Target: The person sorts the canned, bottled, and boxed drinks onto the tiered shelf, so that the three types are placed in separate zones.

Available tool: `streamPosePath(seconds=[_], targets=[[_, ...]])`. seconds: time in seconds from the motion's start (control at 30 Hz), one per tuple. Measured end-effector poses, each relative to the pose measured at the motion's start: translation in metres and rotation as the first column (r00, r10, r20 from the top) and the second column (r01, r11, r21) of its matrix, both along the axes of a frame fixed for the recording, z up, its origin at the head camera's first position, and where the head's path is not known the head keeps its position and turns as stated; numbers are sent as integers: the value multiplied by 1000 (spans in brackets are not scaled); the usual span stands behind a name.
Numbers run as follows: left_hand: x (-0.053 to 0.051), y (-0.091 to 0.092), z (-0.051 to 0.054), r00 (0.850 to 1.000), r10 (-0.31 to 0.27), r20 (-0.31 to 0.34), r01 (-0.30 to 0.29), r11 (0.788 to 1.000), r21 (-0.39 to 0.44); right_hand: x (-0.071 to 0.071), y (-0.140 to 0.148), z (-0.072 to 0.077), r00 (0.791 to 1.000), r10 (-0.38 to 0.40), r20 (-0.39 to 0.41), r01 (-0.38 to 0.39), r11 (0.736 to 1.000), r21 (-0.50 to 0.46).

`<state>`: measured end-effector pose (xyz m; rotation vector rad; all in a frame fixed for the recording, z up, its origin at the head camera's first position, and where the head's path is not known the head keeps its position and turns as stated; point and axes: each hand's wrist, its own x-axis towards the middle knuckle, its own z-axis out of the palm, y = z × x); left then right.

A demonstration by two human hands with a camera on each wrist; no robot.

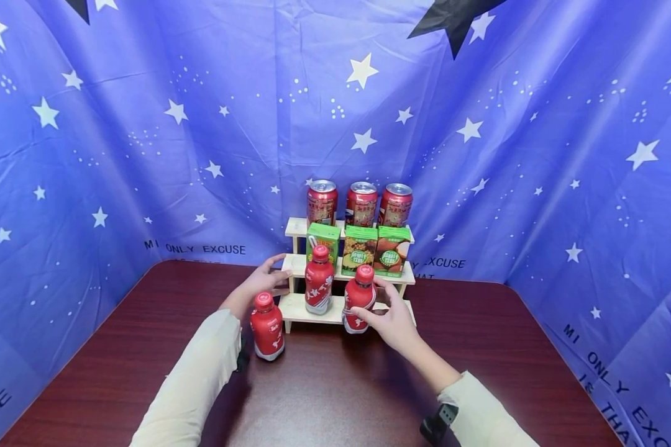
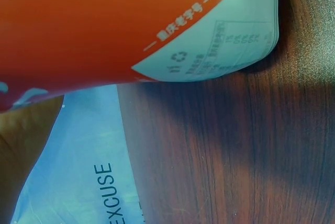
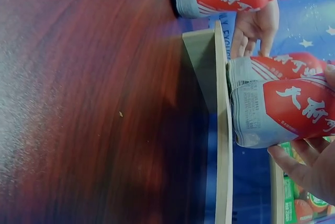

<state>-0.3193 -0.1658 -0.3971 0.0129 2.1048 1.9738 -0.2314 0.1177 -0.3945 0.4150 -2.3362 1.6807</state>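
My right hand (image 1: 394, 320) grips a red bottle (image 1: 360, 298) between thumb and fingers at the front of the lowest shelf. The right wrist view shows that bottle's grey base (image 3: 254, 114) at the shelf edge; I cannot tell if it bears on the board. Left of it, another red bottle (image 1: 319, 282) stands upright on the same shelf. My left hand (image 1: 260, 280) is beside the left end of the wooden tiered rack (image 1: 335, 318), its fingers near the middle shelf's end. A third red bottle (image 1: 268, 329) stands on the table by the left forearm and fills much of the left wrist view.
Several green juice cartons (image 1: 390, 251) stand on the middle shelf, one with a straw. Red cans (image 1: 361, 205) line the top shelf. The dark wooden table (image 1: 324, 397) extends in front, and a blue star-printed curtain (image 1: 229, 136) hangs behind and at both sides.
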Motion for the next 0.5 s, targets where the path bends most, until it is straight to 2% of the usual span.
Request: streamPosePath(seconds=[0.1, 0.37, 0.5], targets=[[-2, -1, -2, 1000, -3, -5, 2, 1000, -9, -4, 1, 0, 1000, -20, 12, 20, 1000, 5], [16, 3, 19, 1000, -13, 12, 13, 1000, 10, -16, -2, -3, 998, -57, 42, 56, 998, 11], [19, 4, 20, 1000, -10, 5, 10, 1000, 9, -22, -4, -4, 996, -82, 43, 82, 997, 4]])
